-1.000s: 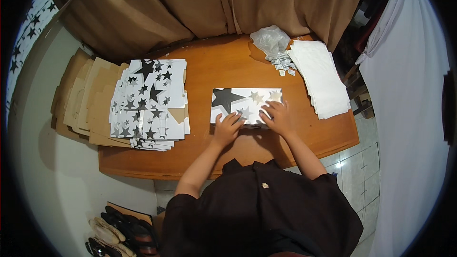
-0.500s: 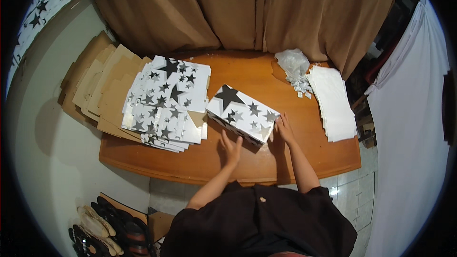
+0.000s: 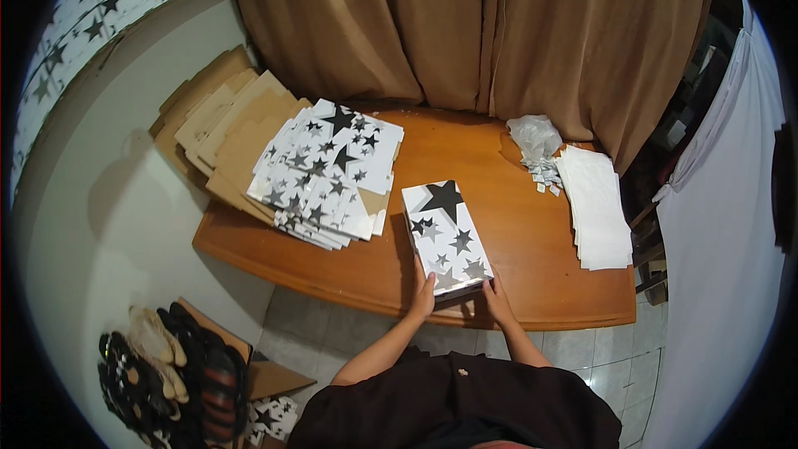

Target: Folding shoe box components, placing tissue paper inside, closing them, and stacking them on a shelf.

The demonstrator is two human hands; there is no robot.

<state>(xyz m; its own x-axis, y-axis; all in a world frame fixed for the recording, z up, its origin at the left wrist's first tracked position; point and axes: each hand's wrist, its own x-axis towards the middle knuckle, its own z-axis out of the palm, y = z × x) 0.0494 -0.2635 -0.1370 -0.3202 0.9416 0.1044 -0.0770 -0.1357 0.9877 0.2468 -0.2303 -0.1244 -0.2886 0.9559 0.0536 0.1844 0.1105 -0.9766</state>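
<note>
A closed white box [image 3: 449, 237] printed with black and grey stars is in front of me, its long side running away from me and its near end close to the table's front edge. My left hand [image 3: 422, 289] grips the near left corner, thumb against the side. On the near right corner my right hand [image 3: 498, 298] holds with its fingers curled; some fingers of both hands are hidden by the box. Whether the box rests on the wooden table [image 3: 544, 291] or is slightly lifted, I cannot tell.
Flat star-printed cardboard sheets [image 3: 320, 170] overlap brown ones [image 3: 218, 129] at the left. Far right are a clear plastic bag [image 3: 534, 137], small white packets [image 3: 545, 173] and a stack of white paper [image 3: 594, 208]. Brown curtains [image 3: 449, 25] hang behind; shoes [image 3: 170, 366] sit lower left.
The box has turned clockwise and come nearer to me. My left hand, earlier apart from the box with fingers spread, now grips its left corner. The whole view has shifted.
</note>
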